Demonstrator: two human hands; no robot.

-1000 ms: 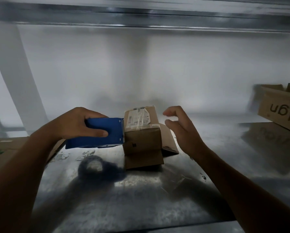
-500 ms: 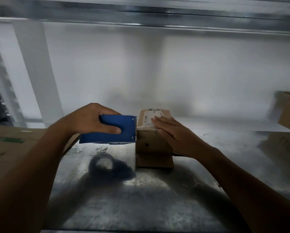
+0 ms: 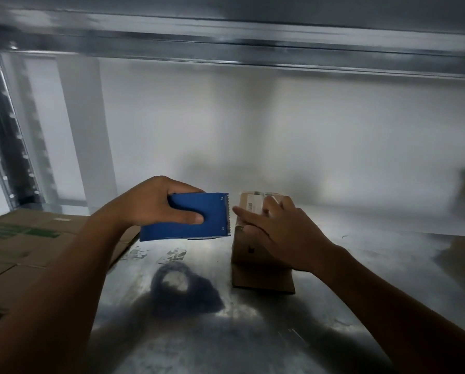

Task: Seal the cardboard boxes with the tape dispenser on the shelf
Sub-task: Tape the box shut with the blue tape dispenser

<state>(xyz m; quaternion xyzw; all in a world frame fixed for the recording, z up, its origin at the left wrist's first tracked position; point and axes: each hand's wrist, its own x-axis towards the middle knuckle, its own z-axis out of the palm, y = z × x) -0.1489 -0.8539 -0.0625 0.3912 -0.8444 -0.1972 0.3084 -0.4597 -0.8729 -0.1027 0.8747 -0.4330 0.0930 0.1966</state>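
Now the left hand (image 3: 156, 209) clenches round the blue tape dispenser (image 3: 196, 225), its toothed edge just beside the straight fingers of the right hand (image 3: 288, 236), laid flat across the cardboard box (image 3: 253, 255) top, seemingly pressing it onto the metal shelf (image 3: 226, 333)

The left hand (image 3: 156, 206) and right hand (image 3: 288, 238) are showing bare, and both forearms (image 3: 64, 279) are showing uncovered.

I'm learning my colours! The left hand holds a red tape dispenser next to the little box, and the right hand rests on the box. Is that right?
Not quite. The head view shows the tape dispenser is blue, not red. The left hand does hold it next to the little box, and the right hand rests on the box.
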